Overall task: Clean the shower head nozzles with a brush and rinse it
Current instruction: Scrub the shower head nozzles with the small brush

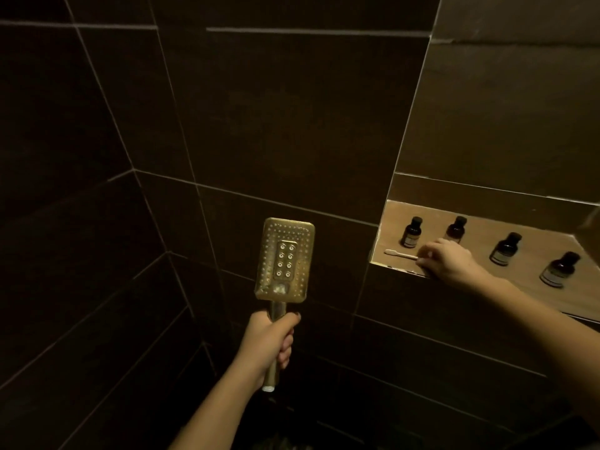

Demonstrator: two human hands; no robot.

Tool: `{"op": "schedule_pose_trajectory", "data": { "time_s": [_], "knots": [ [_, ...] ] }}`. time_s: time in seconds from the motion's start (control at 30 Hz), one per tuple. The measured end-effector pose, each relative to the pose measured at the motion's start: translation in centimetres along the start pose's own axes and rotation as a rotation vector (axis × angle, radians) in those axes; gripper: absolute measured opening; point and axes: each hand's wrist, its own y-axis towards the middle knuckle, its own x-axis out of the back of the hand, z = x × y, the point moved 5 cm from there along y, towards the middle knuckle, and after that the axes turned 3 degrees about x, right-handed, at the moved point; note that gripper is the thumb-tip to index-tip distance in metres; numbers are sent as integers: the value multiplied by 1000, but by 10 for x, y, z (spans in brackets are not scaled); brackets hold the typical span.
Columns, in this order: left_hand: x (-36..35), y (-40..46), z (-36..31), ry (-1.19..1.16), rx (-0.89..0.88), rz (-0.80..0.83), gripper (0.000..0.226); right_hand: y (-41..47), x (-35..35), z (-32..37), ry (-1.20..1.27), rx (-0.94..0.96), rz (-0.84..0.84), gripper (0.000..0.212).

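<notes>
Your left hand (269, 344) is wrapped around the handle of the shower head (285, 258), fingers curled tight and thumb laid across the front. The head stands upright above that fist, its gold square face turned toward you, with rows of small nozzles around the edge and a raised centre panel carrying eight larger ones. The threaded end of the handle sticks out just below your palm, with no hose on it.

Your right hand (447, 259) reaches out to the niche (394, 211) in the tiled wall (259, 125), well to the right of the shower head. Its fingertips pinch the near end of the brush (401, 253), a pale toothbrush lying flat on the niche floor with its bristle end pointing away to the left of your fingers. In this dim light it is hard to say whether the brush has left the surface.

Four small dark bottles (505, 248) stand in the niche: two just behind your right hand, two further off to its right. Each has a pale label, but the writing is too small and blurred to read.
</notes>
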Motion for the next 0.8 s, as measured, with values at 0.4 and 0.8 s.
{"op": "schedule_pose_trajectory", "data": {
  "time_s": [0.4,0.8],
  "knots": [
    [80,-51,23,-178,-85,-260,82,-42,17,143,248,324,2,32],
    [165,-170,46,-87,-216,-807,100,-72,6,478,429,1120,-84,39]
  ]
}}
